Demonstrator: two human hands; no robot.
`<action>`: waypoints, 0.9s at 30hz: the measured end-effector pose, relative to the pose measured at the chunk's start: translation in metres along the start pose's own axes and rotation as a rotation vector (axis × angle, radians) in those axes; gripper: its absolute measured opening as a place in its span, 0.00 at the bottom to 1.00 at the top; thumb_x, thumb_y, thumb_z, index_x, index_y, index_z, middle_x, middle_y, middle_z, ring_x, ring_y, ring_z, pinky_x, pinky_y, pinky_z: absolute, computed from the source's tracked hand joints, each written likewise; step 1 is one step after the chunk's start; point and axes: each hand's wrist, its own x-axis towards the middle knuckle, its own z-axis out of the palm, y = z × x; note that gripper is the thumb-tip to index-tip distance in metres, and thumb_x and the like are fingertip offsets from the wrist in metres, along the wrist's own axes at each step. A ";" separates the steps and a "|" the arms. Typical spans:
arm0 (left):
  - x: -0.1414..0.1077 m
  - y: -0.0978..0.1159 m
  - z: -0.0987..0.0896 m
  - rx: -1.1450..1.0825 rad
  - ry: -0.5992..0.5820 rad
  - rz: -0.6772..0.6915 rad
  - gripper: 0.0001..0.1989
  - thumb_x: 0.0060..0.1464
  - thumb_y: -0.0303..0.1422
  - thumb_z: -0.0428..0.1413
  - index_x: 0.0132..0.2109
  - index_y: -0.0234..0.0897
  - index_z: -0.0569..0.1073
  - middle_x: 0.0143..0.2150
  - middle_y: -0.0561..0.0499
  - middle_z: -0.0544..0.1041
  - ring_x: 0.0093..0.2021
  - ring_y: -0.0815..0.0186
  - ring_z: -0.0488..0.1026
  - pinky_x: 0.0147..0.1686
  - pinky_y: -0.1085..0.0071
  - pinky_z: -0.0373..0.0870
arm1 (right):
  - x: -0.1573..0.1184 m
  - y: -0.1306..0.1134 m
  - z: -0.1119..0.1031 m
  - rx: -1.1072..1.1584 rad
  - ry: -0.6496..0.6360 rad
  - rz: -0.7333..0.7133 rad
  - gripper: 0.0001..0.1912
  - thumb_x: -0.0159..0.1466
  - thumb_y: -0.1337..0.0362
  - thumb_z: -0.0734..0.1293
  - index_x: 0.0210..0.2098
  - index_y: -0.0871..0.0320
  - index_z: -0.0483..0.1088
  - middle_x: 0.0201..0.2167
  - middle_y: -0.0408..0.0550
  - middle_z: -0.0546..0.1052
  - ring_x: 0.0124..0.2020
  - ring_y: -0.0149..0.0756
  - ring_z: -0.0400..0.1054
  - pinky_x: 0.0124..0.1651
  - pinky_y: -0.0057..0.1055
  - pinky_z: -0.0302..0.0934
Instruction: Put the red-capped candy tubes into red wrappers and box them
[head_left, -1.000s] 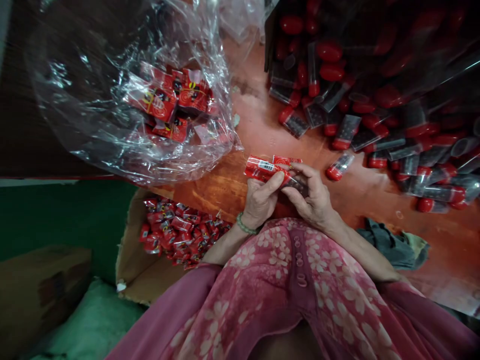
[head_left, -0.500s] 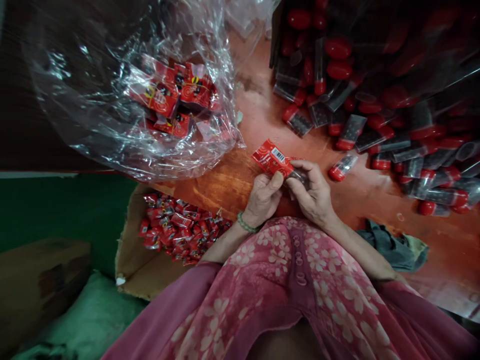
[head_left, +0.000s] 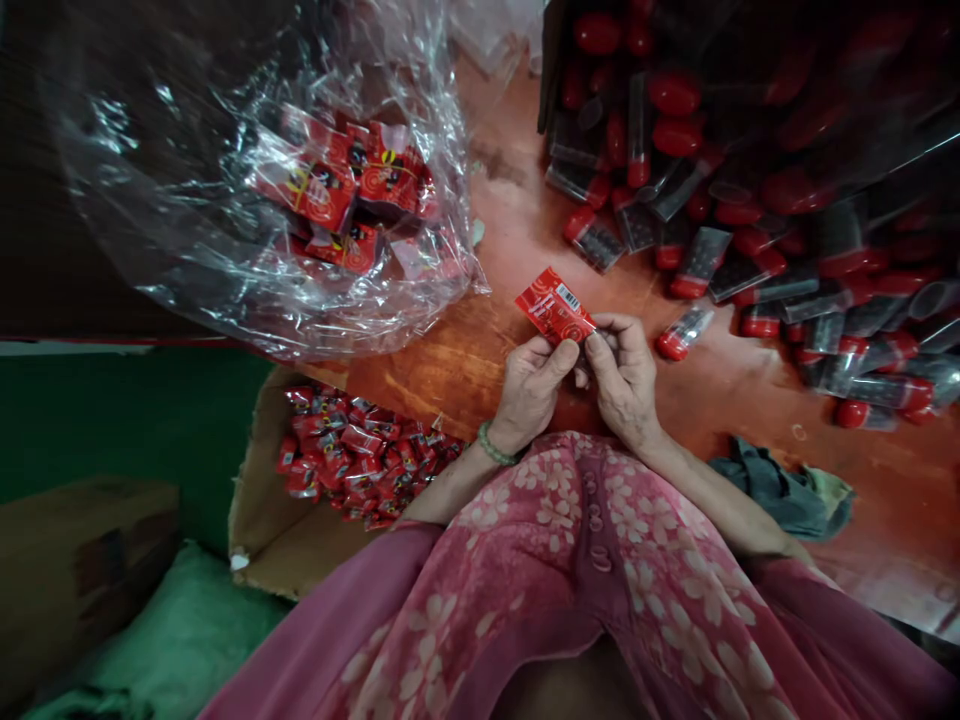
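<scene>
A red printed packet [head_left: 553,310] with a white barcode is held up in front of my body, between both hands. My left hand [head_left: 531,392] pinches its lower edge with thumb and fingers. My right hand [head_left: 624,388] is closed at its right end, thumb pressed on the lower corner. Something dark shows between the hands beneath the packet, mostly hidden by the fingers. Near my right hand, a small clear tube with a red cap [head_left: 684,333] lies on the reddish tabletop [head_left: 517,220].
Many red-capped clear tubes [head_left: 701,262] are heaped at the right. A clear plastic bag [head_left: 420,310] at the upper left holds bundled red packets [head_left: 322,190]. Below it stands a cardboard box [head_left: 259,500] of small red packages [head_left: 360,450]. A dark cloth [head_left: 780,490] lies at the right.
The packet has shifted slightly right and up, with its printed face turned more fully into view. My right hand's thumb has moved up onto its corner, and the dark item is now more covered.
</scene>
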 end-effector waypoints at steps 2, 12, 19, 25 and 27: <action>0.000 0.004 0.000 -0.036 0.028 0.013 0.26 0.42 0.53 0.71 0.31 0.34 0.76 0.21 0.56 0.74 0.20 0.75 0.67 0.23 0.76 0.65 | 0.000 0.000 -0.002 -0.033 -0.052 -0.005 0.15 0.70 0.49 0.66 0.48 0.51 0.64 0.30 0.37 0.71 0.22 0.24 0.64 0.26 0.23 0.63; 0.001 0.020 0.005 -0.085 0.049 0.039 0.23 0.45 0.51 0.70 0.36 0.35 0.79 0.28 0.53 0.80 0.19 0.75 0.67 0.20 0.74 0.67 | -0.005 0.000 -0.016 -0.026 -0.305 0.050 0.19 0.69 0.54 0.68 0.55 0.51 0.61 0.34 0.39 0.74 0.27 0.25 0.72 0.31 0.25 0.71; 0.000 0.015 0.005 -0.040 0.036 0.032 0.25 0.44 0.53 0.70 0.33 0.34 0.77 0.23 0.54 0.76 0.17 0.74 0.65 0.20 0.73 0.66 | -0.005 -0.002 -0.013 0.031 -0.209 0.038 0.19 0.68 0.52 0.69 0.51 0.50 0.60 0.32 0.36 0.75 0.23 0.23 0.70 0.25 0.21 0.67; 0.004 0.017 -0.001 -0.046 0.215 0.164 0.23 0.37 0.47 0.75 0.32 0.36 0.78 0.28 0.55 0.79 0.26 0.73 0.73 0.33 0.75 0.72 | -0.005 -0.001 -0.014 -0.095 -0.157 -0.070 0.15 0.68 0.57 0.69 0.51 0.51 0.64 0.39 0.40 0.79 0.29 0.26 0.75 0.34 0.26 0.73; 0.003 0.018 0.000 -0.044 0.183 0.121 0.23 0.37 0.48 0.74 0.32 0.35 0.77 0.27 0.55 0.78 0.24 0.73 0.71 0.31 0.73 0.72 | -0.005 -0.001 -0.015 -0.137 -0.149 -0.082 0.15 0.69 0.56 0.69 0.51 0.51 0.65 0.39 0.41 0.80 0.30 0.28 0.76 0.35 0.29 0.74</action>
